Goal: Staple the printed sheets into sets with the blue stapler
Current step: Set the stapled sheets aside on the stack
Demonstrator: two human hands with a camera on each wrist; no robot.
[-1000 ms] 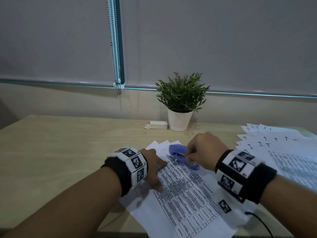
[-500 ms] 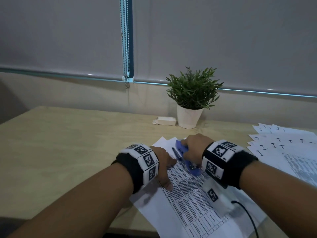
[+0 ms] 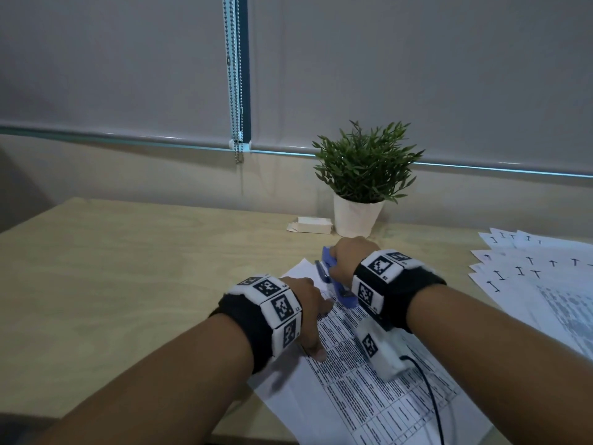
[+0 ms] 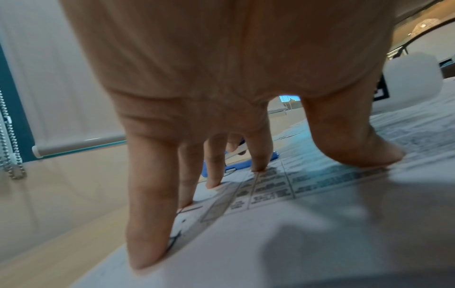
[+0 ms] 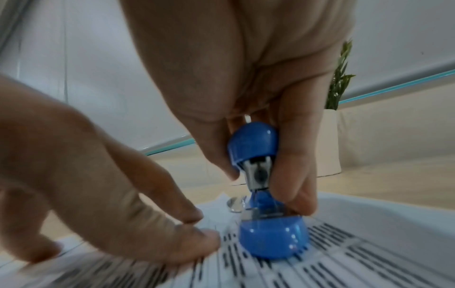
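Observation:
A stack of printed sheets (image 3: 369, 393) lies slantwise on the wooden desk in front of me. My left hand (image 3: 306, 311) presses it flat with straight, spread fingers (image 4: 145, 230) near its far corner. The blue stapler (image 3: 333, 279) stands on the sheets with its top lifted off the base. My right hand (image 3: 348, 260) grips its upper arm between thumb and fingers (image 5: 293, 175). In the right wrist view the stapler (image 5: 263, 187) shows its metal channel and blue base resting on the print. Its far end and the sheet corner are hidden by my hand.
More printed sheets (image 3: 539, 277) fan out at the right of the desk. A potted plant (image 3: 361, 187) in a white pot stands behind the stapler, with a small white box (image 3: 313, 224) to its left. Bare desk (image 3: 128, 268) stretches to the left.
My right hand has moved away from me along the stapler towards its far end. The view has shifted left. My left hand stays pressed on the sheets.

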